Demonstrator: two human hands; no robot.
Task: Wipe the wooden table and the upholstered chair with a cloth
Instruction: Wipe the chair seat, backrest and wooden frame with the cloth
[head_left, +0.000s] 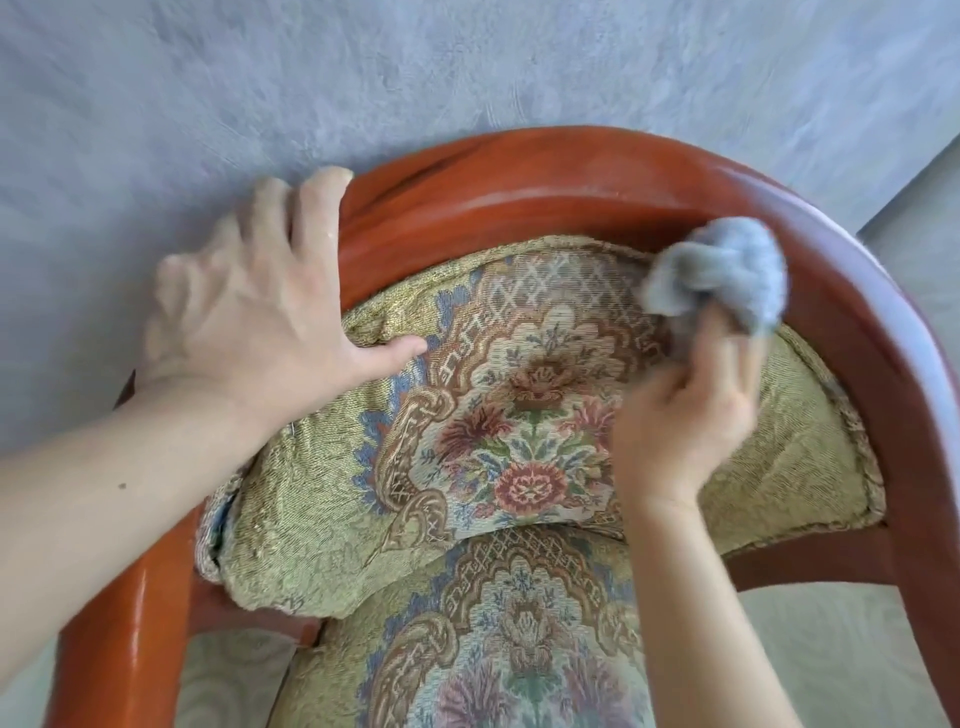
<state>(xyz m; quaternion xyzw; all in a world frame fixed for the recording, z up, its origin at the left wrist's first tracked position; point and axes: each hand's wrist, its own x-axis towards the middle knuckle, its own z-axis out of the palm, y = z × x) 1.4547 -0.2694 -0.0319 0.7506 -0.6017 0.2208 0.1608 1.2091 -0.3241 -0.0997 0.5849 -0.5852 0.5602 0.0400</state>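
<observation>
Two hands, left hand (249, 306) spread on one chair (519, 176), right hand (685, 410) gripping one cloth (722, 270)

A home: tapestry-upholstered wooden chair (519, 415) against plastered wall (467, 62)

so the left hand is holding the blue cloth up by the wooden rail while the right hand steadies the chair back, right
Not quite: the hands are swapped. The head view shows the right hand holding the blue cloth up by the wooden rail, while the left hand steadies the chair back.
</observation>
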